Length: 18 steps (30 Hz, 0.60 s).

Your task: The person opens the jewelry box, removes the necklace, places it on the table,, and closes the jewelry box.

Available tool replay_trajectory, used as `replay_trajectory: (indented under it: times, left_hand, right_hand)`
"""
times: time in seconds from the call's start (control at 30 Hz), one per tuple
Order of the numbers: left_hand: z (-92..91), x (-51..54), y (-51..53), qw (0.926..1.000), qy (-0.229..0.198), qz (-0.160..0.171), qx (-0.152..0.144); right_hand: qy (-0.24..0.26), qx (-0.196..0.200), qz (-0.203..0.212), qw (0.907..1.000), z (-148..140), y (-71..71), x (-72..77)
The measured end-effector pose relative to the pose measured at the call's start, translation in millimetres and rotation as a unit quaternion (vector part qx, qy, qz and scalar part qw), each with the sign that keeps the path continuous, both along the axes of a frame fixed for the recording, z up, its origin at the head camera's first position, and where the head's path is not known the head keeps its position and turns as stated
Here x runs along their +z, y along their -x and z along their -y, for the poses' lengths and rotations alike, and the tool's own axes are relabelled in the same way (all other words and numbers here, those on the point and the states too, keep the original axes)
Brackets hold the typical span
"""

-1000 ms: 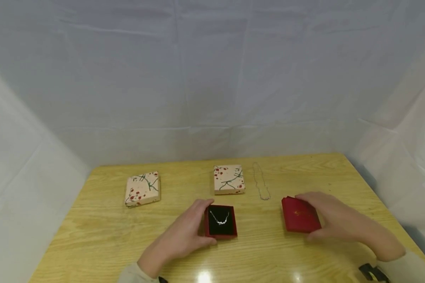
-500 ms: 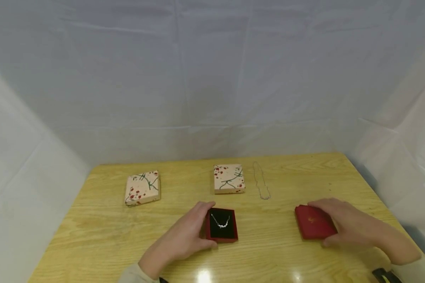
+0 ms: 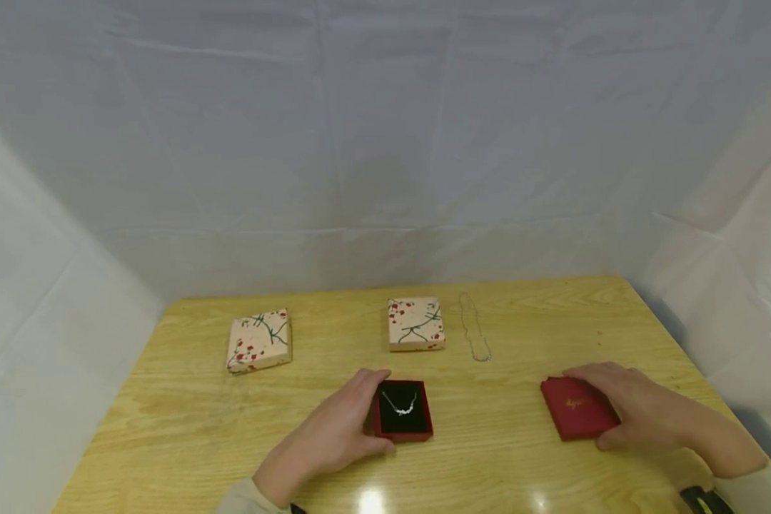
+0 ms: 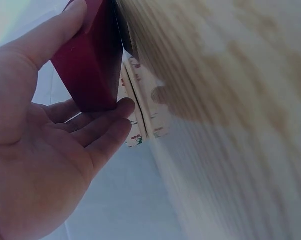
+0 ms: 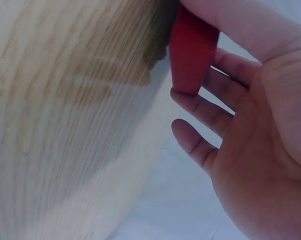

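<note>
My left hand (image 3: 337,428) grips the left side of a red jewelry box base (image 3: 429,414), thumb at the near edge and fingers at the far edge. Inside it, a silver necklace (image 3: 403,411) lies across a black pad (image 3: 401,427). Off to the right, my right hand (image 3: 649,414) holds the red box lid (image 3: 578,408), which bears small gold lettering. The left wrist view shows the base's red wall (image 4: 93,60) between thumb and fingers. In the right wrist view, the lid's side (image 5: 193,52) sits between thumb and fingers, close to the wood.
Two floral patterned boxes stand further back, one at left (image 3: 260,341) and one near the middle (image 3: 415,325). A thin chain necklace (image 3: 465,332) lies stretched out beside the middle one. White cloth (image 3: 385,143) surrounds the wooden table (image 3: 186,421) behind and at the sides.
My right hand has moved to the right and nearer with the red lid, slowing lately. The box base under my left hand has shifted slightly toward me.
</note>
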<state>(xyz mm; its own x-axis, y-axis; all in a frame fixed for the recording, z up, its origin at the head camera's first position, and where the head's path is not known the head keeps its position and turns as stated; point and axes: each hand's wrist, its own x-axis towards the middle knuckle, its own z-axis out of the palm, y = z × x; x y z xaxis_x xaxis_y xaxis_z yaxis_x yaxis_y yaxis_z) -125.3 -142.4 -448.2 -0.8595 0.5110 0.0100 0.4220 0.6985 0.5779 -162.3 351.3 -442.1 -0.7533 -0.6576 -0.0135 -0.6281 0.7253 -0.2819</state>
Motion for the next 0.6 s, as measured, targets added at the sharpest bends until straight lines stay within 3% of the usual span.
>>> replay_trajectory:
  times: [0.27,0.6]
  left_hand:
    - [-3.4,-2.1,-0.9,0.9996,0.026,-0.01,-0.001]
    - [-8.3,-3.3,-0.6,0.9982,0.057,-0.018,-0.008]
  right_hand:
    - [-0.014,-0.02,0.043,0.9988,-0.8,1.5,-3.2]
    - [-0.001,-0.013,0.057,0.9983,0.8,2.1,-4.9]
